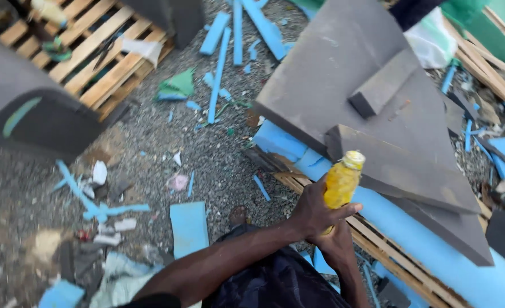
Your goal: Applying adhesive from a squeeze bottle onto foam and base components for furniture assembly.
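A small plastic bottle (342, 180) of yellow liquid with a pale cap stands upright in both my hands. My left hand (314, 212) wraps around its lower body from the left, thumb across the front. Just beneath it, my right hand (337, 246) cups the bottle's base from below. The bottle is held above the edge of a wooden pallet (378, 242) that carries blue foam (412, 228) and large grey foam slabs (343, 74).
Gravel ground (207, 148) is littered with blue foam strips and scraps. Another wooden pallet (101, 51) lies at the upper left beside a dark grey foam block (30, 114). A blue foam rectangle (188, 227) lies near my foot.
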